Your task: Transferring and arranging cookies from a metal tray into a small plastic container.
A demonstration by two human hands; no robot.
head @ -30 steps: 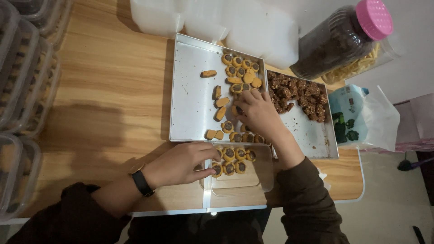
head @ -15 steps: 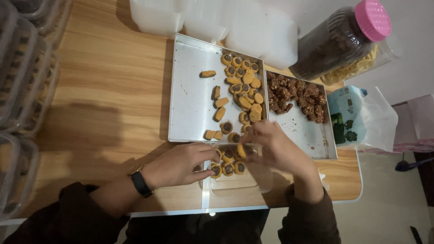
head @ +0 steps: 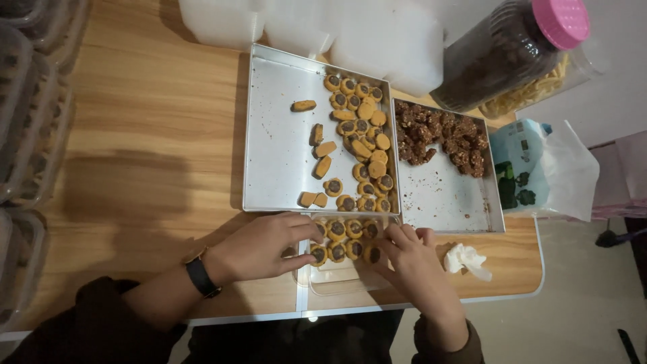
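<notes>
We log: clear plastic box [head: 340,273] at near table [head: 135,135] edge, just below lg metal tray [head: 276,145], holding two rows of filled round cookies [head: 337,229]. Our left hand [head: 259,246] rests on box's left rim, fingers spread, nothing pinched. Right hand [head: 411,259] fingertips pinch a cookie [head: 372,254] at box's right end. Crumpled tissue [head: 465,259] just beside right hand

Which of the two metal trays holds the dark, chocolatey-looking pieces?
The smaller tray on the right, beside the pink-lidded jar. The larger left tray holds golden round cookies instead.
</notes>
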